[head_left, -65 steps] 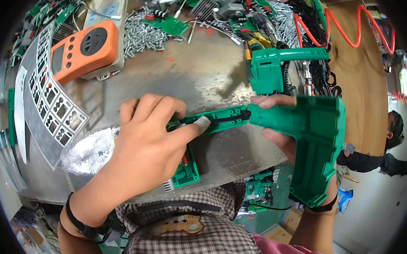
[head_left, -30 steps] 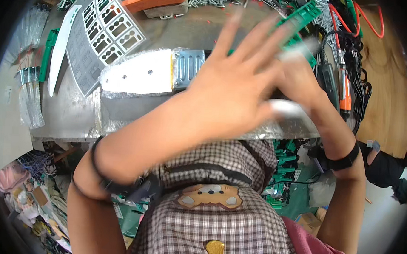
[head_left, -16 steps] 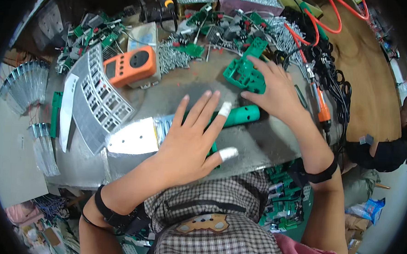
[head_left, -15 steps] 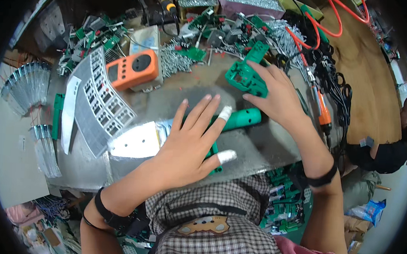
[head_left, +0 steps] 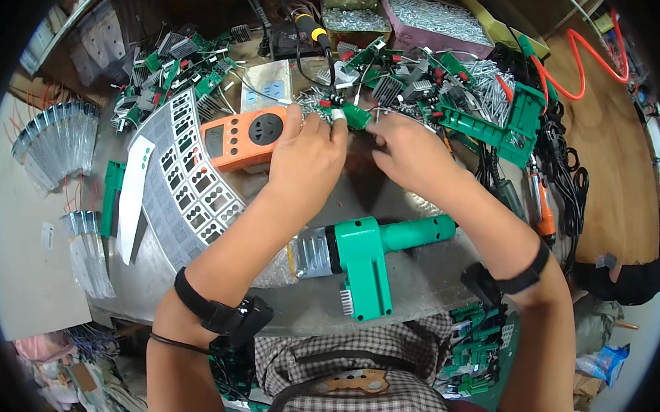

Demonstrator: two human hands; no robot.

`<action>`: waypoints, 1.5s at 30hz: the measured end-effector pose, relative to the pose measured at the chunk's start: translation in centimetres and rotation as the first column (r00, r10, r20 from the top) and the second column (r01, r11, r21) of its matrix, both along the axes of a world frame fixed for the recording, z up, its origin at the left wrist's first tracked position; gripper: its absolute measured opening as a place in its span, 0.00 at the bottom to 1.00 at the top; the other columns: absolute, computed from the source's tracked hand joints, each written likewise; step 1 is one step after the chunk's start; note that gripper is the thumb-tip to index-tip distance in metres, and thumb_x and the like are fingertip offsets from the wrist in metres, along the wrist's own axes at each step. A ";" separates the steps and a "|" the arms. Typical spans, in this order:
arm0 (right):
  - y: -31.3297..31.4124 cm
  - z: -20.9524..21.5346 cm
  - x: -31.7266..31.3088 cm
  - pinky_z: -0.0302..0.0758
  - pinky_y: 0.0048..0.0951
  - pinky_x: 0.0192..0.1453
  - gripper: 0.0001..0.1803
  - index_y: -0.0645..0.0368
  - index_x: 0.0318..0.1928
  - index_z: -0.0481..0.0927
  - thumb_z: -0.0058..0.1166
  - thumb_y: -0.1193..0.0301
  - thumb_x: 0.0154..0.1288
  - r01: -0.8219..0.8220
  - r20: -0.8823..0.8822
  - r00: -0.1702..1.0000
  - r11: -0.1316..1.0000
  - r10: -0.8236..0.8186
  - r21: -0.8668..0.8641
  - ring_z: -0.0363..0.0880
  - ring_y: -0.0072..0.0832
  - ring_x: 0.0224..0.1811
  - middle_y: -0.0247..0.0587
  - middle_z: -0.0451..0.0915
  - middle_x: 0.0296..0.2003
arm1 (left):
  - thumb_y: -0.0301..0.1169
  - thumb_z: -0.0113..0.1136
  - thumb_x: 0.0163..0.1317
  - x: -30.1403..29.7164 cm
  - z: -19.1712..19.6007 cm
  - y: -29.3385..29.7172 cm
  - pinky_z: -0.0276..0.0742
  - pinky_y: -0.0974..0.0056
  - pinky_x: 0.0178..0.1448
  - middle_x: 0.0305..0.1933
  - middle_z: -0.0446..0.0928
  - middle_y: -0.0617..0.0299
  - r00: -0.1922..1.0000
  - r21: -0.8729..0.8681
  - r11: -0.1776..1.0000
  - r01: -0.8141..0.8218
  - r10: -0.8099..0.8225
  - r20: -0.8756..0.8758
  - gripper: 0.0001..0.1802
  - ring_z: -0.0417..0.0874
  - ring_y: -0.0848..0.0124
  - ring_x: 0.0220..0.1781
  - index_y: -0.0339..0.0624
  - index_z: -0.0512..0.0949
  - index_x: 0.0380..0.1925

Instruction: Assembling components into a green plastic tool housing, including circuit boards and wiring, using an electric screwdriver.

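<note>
At the edge of the parts pile, a small green circuit board [head_left: 356,117] is between my hands. My left hand [head_left: 309,149] has its fingers closed at the board's left side, one tip wrapped in white tape. My right hand [head_left: 411,152] pinches at the board's right end; its fingertips are partly hidden. On the bench before me lies a green plastic tool body [head_left: 364,264] with a round handle pointing right and a shiny metal sleeve [head_left: 313,251] on its left. Right of my right hand, an angled green plastic housing part [head_left: 525,121] rests on the pile.
An orange meter [head_left: 238,139] and a sheet of printed labels [head_left: 189,180] lie left. Boxes of screws [head_left: 438,21] stand at the back. An orange electric screwdriver [head_left: 543,206] with a red coiled cord and black cables [head_left: 563,170] are at right. Wrapped metal parts [head_left: 57,143] fan out far left.
Both hands have moved to the pile and taken hold of a circuit board. My right hand has let go of the green housing part, now farther right. My left hand has left the tool body.
</note>
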State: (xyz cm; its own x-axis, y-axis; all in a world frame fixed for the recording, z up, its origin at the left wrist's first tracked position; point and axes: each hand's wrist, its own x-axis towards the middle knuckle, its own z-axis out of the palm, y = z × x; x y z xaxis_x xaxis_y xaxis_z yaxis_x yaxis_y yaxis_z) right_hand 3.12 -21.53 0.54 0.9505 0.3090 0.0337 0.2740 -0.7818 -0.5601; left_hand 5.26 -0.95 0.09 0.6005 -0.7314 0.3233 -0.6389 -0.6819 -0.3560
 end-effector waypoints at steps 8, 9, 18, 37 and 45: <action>1.7 -0.6 0.9 0.79 0.44 0.50 0.14 0.63 0.45 0.83 0.63 0.76 0.55 0.050 0.161 0.986 0.999 -0.047 -0.018 0.82 0.50 0.45 0.50 0.82 0.40 | 0.28 0.63 0.54 0.1 0.0 1.2 0.63 0.55 0.65 0.35 0.82 0.59 0.993 -0.158 0.982 0.103 -0.111 -0.046 0.15 0.81 0.65 0.44 0.38 0.78 0.43; 1.7 -0.4 0.9 0.79 0.46 0.54 0.15 0.63 0.45 0.83 0.62 0.76 0.54 0.072 0.048 0.996 0.997 -0.073 0.016 0.81 0.51 0.49 0.51 0.82 0.42 | 0.27 0.63 0.54 0.0 0.2 1.3 0.64 0.56 0.65 0.35 0.81 0.60 0.993 -0.130 0.986 0.103 -0.110 -0.050 0.15 0.81 0.65 0.44 0.38 0.78 0.42; 2.3 -1.4 0.0 0.80 0.45 0.50 0.06 0.61 0.36 0.83 0.62 0.75 0.58 -0.081 0.323 0.942 0.995 0.093 -0.051 0.82 0.48 0.46 0.49 0.83 0.40 | 0.25 0.64 0.53 -2.1 1.5 3.2 0.67 0.55 0.64 0.41 0.77 0.58 0.958 -0.241 0.948 0.207 -0.246 -0.146 0.20 0.80 0.61 0.47 0.39 0.74 0.48; -0.4 12.5 -11.8 0.80 0.32 0.40 0.12 0.56 0.45 0.87 0.65 0.80 0.61 -0.006 -0.337 0.941 0.997 0.032 0.077 0.83 0.31 0.38 0.40 0.83 0.38 | 0.18 0.65 0.48 -7.4 7.7 12.8 0.78 0.54 0.51 0.49 0.76 0.52 0.611 -0.551 0.834 -0.044 -0.413 -0.675 0.23 0.81 0.51 0.49 0.40 0.77 0.48; 2.6 5.3 -6.8 0.80 0.35 0.48 0.11 0.61 0.46 0.86 0.63 0.77 0.62 -0.296 0.058 0.955 0.947 0.290 0.125 0.84 0.39 0.44 0.45 0.85 0.39 | 0.11 0.59 0.49 -8.2 2.7 7.5 0.79 0.60 0.51 0.46 0.79 0.52 0.654 -0.773 0.613 -0.161 -0.520 -0.549 0.25 0.83 0.57 0.47 0.36 0.80 0.50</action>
State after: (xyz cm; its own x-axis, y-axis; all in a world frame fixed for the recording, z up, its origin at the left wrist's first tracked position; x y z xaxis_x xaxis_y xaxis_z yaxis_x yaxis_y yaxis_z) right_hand -3.71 -18.98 5.80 0.8159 0.5640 0.1273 0.5033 -0.5842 -0.6367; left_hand -2.96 6.50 2.83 0.7493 -0.5692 0.3385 -0.5714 -0.2973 0.7649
